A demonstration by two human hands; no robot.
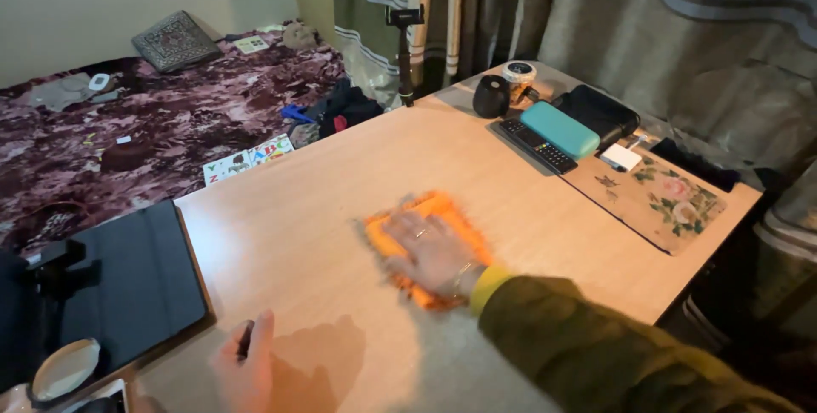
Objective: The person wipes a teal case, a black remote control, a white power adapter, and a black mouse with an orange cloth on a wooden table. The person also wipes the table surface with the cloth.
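Wiping of the wooden table [323, 200] in hand, judged partway through.
Right hand [432, 253] lies flat, fingers spread, pressed on top of an orange cloth [425, 209] near the middle of the table rather than clamped around it. Left hand [247, 366] rests at the near edge, curled around a small dark object, grip unclear. Far corner, with remote [536, 145], teal case [559, 129] and floral mat [672, 200], looks untouched; surface shows no visible wet track.

the right hand [432, 253] wears a ring on one finger and a thin bangle at the wrist. its olive-green sleeve [596, 349] ends in a yellow cuff [487, 286]. the left hand [247, 366] is bare.
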